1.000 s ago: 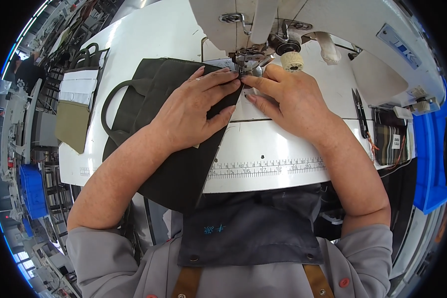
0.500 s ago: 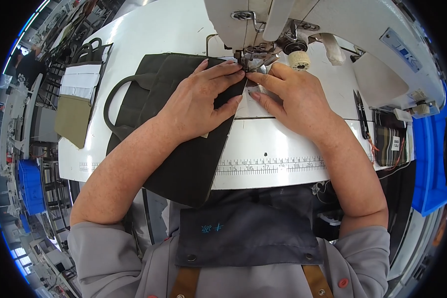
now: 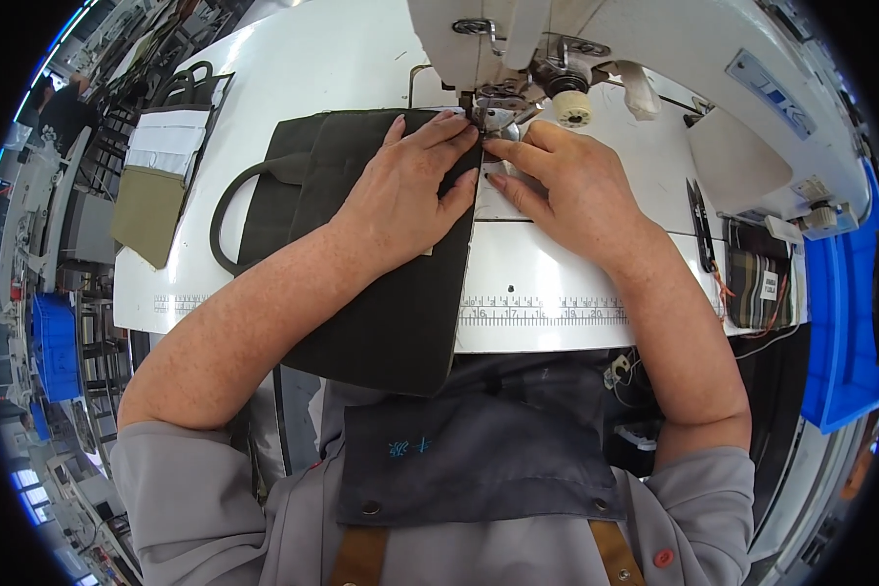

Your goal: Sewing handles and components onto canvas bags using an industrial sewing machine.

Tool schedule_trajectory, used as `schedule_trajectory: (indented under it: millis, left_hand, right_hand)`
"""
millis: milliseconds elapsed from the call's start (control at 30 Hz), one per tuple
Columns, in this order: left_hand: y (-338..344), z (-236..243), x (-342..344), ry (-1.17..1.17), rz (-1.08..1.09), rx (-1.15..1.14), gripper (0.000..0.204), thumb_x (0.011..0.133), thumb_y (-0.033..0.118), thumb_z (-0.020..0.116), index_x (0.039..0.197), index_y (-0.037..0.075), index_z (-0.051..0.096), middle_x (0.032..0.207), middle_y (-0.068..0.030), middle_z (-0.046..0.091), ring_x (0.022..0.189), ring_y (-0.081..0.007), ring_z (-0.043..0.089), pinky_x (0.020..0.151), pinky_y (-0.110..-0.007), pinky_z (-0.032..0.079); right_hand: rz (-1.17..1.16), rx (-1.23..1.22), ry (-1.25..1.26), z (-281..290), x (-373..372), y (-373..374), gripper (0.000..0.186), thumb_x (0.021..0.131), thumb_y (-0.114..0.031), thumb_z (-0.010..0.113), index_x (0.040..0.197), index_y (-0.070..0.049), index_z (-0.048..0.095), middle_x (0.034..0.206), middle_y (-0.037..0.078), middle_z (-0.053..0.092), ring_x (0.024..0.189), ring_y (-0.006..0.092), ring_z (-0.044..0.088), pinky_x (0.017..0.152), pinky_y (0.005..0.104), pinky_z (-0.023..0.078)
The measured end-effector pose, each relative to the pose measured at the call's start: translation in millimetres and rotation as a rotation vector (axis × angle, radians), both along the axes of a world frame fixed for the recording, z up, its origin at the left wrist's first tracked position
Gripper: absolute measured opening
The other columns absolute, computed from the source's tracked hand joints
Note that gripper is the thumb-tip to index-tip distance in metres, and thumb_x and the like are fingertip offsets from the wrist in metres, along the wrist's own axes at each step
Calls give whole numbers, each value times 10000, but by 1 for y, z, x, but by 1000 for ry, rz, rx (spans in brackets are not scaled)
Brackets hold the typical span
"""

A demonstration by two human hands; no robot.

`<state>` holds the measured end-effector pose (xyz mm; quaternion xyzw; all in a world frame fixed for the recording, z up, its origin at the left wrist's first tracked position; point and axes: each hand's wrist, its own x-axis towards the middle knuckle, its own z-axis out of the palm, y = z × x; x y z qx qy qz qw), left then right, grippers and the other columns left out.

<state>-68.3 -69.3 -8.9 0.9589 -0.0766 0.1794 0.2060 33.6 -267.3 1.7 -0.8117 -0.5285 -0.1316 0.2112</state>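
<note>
A dark olive-black fabric bag panel (image 3: 386, 327) lies on the sewing table, its looped handle (image 3: 227, 210) toward the left and its lower corner hanging past the front edge. My left hand (image 3: 400, 186) rests flat on the panel, fingers stretched toward the needle area, thumb apart. My right hand (image 3: 571, 186) is at the panel's right edge beside the presser foot (image 3: 476, 117). Its index fingertip touches that edge, the thumb sits lower and apart, and the other fingers curl under. The sewing machine (image 3: 645, 49) stands above both hands; the stitching point is partly hidden by fingertips.
Black thread snips (image 3: 700, 225) lie to the right, near a striped fabric pouch (image 3: 757, 283). Another bag piece in olive and white (image 3: 156, 186) lies at the left. A printed ruler (image 3: 537, 311) runs along the table's front. A blue bin (image 3: 845, 332) stands far right.
The bag panel has turned slightly, its lower end swinging right and its right edge now more upright. Both hands stay by the presser foot. The whole view has shifted a little.
</note>
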Motion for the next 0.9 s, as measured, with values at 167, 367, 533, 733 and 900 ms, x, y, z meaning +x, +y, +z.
schedule_trajectory:
  millis: [167,367,533,733,900]
  left_hand:
    - [-6,-5,2,-8,48,28,429,976,201,628,1339,-28,638,1435,-203,595,1394,-359,529,1181,-600,371]
    - [-9,-7,8,-22,84,72,438,986,244,609,1314,-45,636,1429,-206,590,1408,-365,508,1168,-609,379]
    - [-4,-14,15,-58,83,122,439,990,265,598,1307,-36,640,1420,-208,599,1394,-362,521,1151,-601,397]
    - [0,-8,4,-87,68,265,496,1039,321,531,1392,-22,590,1463,-217,580,1386,-366,529,1177,-545,392]
    - [-22,11,-60,39,-102,339,686,1016,513,557,1485,15,508,1562,-168,491,1478,-341,423,1228,-518,311]
  right_hand:
    - [4,19,-12,-3,1,-1,280,925,-305,720,1130,-119,768,900,83,657,816,309,699,703,441,564]
    - [3,26,12,-4,0,-3,275,926,-305,714,1118,-114,770,909,87,665,841,314,702,721,445,567]
    - [3,39,0,-7,1,-1,257,930,-303,707,1115,-136,773,916,92,681,852,324,701,742,450,565]
    - [8,80,-66,-10,-1,0,264,948,-332,699,1111,-141,778,910,82,675,868,317,702,746,443,567]
    - [3,75,-205,-9,-12,-12,239,924,-280,709,1091,-125,779,925,60,672,917,278,688,786,420,561]
